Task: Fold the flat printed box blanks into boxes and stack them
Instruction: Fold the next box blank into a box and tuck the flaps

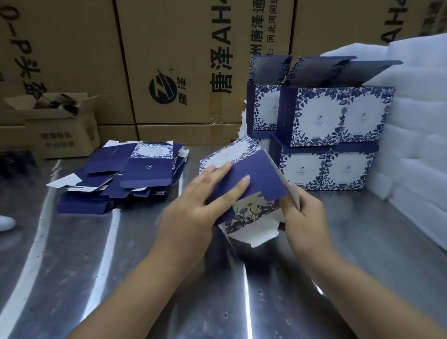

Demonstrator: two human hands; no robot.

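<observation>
A half-formed blue and white floral box [256,172] is held above the metal table [118,265], its bottom flaps hanging loose toward me. My left hand [193,209] lies flat against its dark blue side panel, fingers spread. My right hand [304,217] pinches the box's right edge and a flap. A messy pile of flat box blanks [124,174] lies to the left. Several folded boxes [329,127] stand stacked in two layers at the right rear, their lids open.
White foam sheets [421,120] are piled at the right edge. Large brown cartons [180,55] form a wall behind the table. A small open carton [62,126] sits at the back left. A white shoe tip [0,222] shows at the left edge.
</observation>
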